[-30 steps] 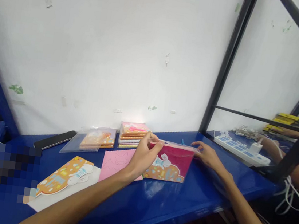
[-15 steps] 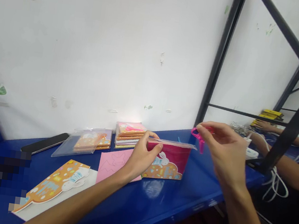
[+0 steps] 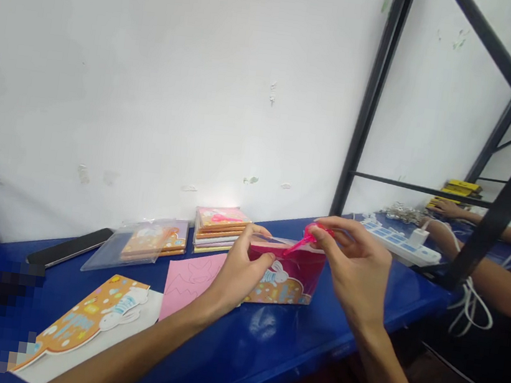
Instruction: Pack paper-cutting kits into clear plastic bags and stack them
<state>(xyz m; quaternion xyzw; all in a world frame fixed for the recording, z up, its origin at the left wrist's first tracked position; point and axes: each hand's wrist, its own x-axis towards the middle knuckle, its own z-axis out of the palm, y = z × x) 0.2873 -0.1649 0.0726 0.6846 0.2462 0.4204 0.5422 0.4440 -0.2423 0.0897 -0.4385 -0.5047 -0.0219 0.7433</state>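
My left hand (image 3: 243, 265) grips the upper left edge of a clear plastic bag (image 3: 317, 256), keeping its mouth open. Inside the bag stands a magenta booklet with a rabbit-printed orange front (image 3: 287, 287). My right hand (image 3: 359, 265) pinches small pink scissors (image 3: 308, 236) by the handles, and their blades point down at the bag's mouth. A pink sheet with line drawings (image 3: 187, 280) lies behind my left forearm. Closer to me, a white sheet (image 3: 123, 334) lies beneath an orange rabbit-shaped cover (image 3: 78, 325).
A stack of booklets (image 3: 216, 236) topped with pink scissors stands by the wall. Left of it lie more booklets under a clear bag (image 3: 120, 249), then a black phone (image 3: 72, 246). A black metal frame (image 3: 370, 106), a power strip (image 3: 399, 242) and another person's arms (image 3: 486, 259) are at right.
My right hand has moved left with the pink scissors, bringing them from beside the bag to its mouth. My left hand still grips the bag.
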